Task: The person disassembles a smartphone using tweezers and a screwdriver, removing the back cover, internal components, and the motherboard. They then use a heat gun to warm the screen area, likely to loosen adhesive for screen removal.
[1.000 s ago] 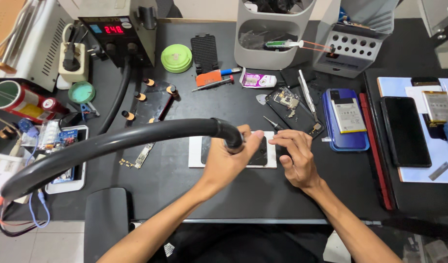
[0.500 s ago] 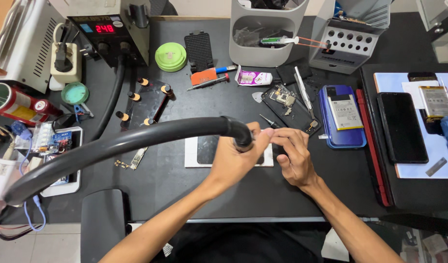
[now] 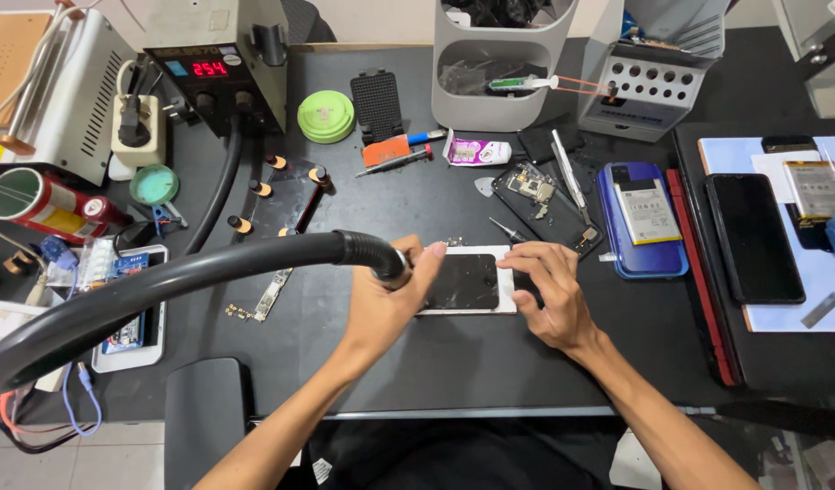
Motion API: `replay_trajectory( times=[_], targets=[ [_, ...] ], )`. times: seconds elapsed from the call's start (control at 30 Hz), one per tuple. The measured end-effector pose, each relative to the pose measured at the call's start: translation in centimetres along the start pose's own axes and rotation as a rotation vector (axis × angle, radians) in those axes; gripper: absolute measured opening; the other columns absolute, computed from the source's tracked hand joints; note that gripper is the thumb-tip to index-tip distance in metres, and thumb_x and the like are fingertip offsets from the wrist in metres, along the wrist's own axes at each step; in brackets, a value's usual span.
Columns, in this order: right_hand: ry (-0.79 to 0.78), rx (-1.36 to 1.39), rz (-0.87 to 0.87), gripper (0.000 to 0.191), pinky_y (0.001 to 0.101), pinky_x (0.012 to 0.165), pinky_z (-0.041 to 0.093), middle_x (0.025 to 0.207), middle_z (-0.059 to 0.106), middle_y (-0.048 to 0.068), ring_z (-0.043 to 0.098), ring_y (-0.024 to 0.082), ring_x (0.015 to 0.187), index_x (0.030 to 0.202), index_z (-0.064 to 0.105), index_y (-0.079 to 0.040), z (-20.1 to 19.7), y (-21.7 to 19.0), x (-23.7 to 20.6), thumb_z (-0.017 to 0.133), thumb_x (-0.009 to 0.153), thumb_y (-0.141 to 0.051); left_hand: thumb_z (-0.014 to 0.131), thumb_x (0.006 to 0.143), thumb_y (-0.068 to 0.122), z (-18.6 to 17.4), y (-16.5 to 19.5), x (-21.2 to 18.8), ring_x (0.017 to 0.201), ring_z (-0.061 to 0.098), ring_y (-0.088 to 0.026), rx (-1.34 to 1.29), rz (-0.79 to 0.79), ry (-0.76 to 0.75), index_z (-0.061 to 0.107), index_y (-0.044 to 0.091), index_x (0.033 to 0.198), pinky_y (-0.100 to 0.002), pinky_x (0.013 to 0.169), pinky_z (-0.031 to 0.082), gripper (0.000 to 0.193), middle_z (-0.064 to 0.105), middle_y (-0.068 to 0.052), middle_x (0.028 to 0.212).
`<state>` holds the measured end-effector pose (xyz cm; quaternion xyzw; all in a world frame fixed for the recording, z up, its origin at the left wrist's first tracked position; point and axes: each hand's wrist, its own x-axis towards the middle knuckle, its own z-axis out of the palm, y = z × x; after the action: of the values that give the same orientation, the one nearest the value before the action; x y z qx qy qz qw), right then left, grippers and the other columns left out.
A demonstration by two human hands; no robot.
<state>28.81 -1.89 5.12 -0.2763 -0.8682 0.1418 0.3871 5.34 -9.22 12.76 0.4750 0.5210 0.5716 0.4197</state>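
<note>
A white-framed phone with a dark screen point(image 3: 467, 283) lies flat at the middle of the black bench mat point(image 3: 454, 354). My left hand point(image 3: 385, 304) grips the black nozzle end of a thick hot-air hose point(image 3: 209, 277) and holds it at the phone's left edge. The right side of the phone is under my right hand point(image 3: 549, 304), whose fingers are spread and press on the screen's right edge. What the nozzle tip touches is hidden by my left fingers.
A hot-air station with a red display point(image 3: 222, 68) stands back left. A grey tool caddy point(image 3: 499, 63), a green round tin point(image 3: 326, 116), a blue phone shell with a battery point(image 3: 642, 218), a black phone point(image 3: 753, 238) and a circuit board point(image 3: 531, 186) lie around.
The hands have drawn slightly apart, showing more of the dark screen. My left hand with the nozzle now sits at the phone's left edge, my right hand flattened at its right edge.
</note>
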Motion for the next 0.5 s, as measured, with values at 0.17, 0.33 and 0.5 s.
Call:
replay_trajectory(
  times=[0.17, 0.33, 0.5],
  targets=[
    [-0.143, -0.079, 0.017, 0.065, 0.0471, 0.106, 0.032, 0.126, 0.060, 0.012, 0.055, 0.031, 0.121, 0.125, 0.061, -0.007, 0.3, -0.8, 0.9, 0.083, 0.074, -0.041, 0.068, 0.099, 0.018, -1.5, 0.1, 0.0, 0.049, 0.042, -0.001, -0.023, -0.008, 0.041, 0.050, 0.007, 0.063, -0.023, 0.045, 0.031, 0.042, 0.043, 0.008, 0.055],
    [-0.235, -0.129, 0.028, 0.071, 0.0491, 0.109, 0.028, 0.128, 0.057, 0.012, 0.052, 0.030, 0.126, 0.130, 0.059, -0.007, 0.4, -1.2, 1.4, 0.084, 0.074, -0.044, 0.069, 0.100, 0.017, -3.2, 0.1, 0.3, 0.048, 0.046, -0.003, -0.028, 0.042, 0.077, 0.052, 0.007, 0.062, -0.022, 0.046, 0.035, 0.042, 0.049, 0.004, 0.053],
    [-0.242, -0.103, 0.051, 0.069, 0.0484, 0.111, 0.028, 0.131, 0.058, 0.009, 0.051, 0.028, 0.128, 0.132, 0.058, -0.008, 0.5, -1.2, 1.6, 0.082, 0.077, -0.042, 0.068, 0.098, 0.017, -4.3, 0.0, 1.0, 0.046, 0.047, -0.004, -0.022, 0.026, 0.121, 0.053, 0.007, 0.063, -0.021, 0.046, 0.037, 0.041, 0.051, 0.003, 0.052]
  ],
)
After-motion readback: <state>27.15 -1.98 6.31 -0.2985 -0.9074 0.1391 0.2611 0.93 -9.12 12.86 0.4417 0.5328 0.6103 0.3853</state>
